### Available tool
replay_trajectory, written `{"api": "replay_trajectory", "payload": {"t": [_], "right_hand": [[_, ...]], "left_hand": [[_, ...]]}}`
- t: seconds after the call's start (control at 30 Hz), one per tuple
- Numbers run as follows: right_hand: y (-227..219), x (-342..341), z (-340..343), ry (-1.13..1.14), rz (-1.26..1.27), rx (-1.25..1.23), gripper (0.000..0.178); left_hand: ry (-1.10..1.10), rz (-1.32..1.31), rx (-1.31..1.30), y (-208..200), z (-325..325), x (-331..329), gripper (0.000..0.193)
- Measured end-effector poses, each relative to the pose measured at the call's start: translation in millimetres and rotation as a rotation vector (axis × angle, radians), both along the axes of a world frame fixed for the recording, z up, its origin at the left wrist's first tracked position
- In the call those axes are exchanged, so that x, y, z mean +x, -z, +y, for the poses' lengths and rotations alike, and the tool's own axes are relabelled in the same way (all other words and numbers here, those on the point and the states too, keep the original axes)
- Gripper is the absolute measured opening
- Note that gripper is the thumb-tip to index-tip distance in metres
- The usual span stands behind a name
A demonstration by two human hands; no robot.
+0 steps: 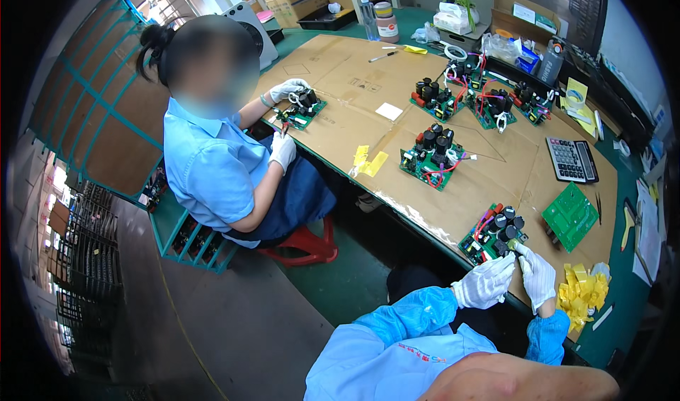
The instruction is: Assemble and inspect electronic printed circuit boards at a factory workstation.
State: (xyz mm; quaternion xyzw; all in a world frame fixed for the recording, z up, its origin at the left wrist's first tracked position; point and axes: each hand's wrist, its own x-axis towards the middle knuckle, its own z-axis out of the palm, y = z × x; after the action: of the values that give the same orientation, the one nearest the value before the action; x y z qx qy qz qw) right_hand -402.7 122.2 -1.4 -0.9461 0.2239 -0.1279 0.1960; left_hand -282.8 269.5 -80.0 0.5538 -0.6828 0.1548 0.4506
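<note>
A green circuit board (490, 232) with black cylindrical capacitors and red parts lies at the near edge of the cardboard-covered table. My left hand (486, 282), in a white glove, is at the board's near edge with its fingers drawn together; what they grip is hidden. Beside it, my right hand (536, 273), gloved too, pinches at the board's near right corner. Something small and yellowish shows at those fingertips, too small to name. Right of this board, another green board (569, 217) rests tilted with its solder side showing.
Several populated boards (432, 153) stand farther back. A calculator (571, 160), tweezers (599, 208) and a heap of yellow tape pieces (582, 295) lie to the right. Across on the left, a seated co-worker (212, 160) in white gloves handles another board (304, 111). A bottle (370, 20) stands at the back.
</note>
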Motion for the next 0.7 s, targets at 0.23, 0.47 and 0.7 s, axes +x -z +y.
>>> {"api": "replay_trajectory", "payload": {"t": [0.23, 0.47, 0.7], "right_hand": [[-3, 3, -6, -0.019, 0.013, 0.096, 0.029], [-8, 4, 1, 0.019, 0.038, 0.084, 0.030], [-12, 5, 3, 0.031, 0.044, 0.108, 0.030]], "left_hand": [[0.003, -0.027, 0.008, -3, 2, 1, 0.041], [0.002, -0.023, 0.017, 2, 0, 0, 0.041], [0.008, -0.033, 0.016, 1, 0, 2, 0.041]]}}
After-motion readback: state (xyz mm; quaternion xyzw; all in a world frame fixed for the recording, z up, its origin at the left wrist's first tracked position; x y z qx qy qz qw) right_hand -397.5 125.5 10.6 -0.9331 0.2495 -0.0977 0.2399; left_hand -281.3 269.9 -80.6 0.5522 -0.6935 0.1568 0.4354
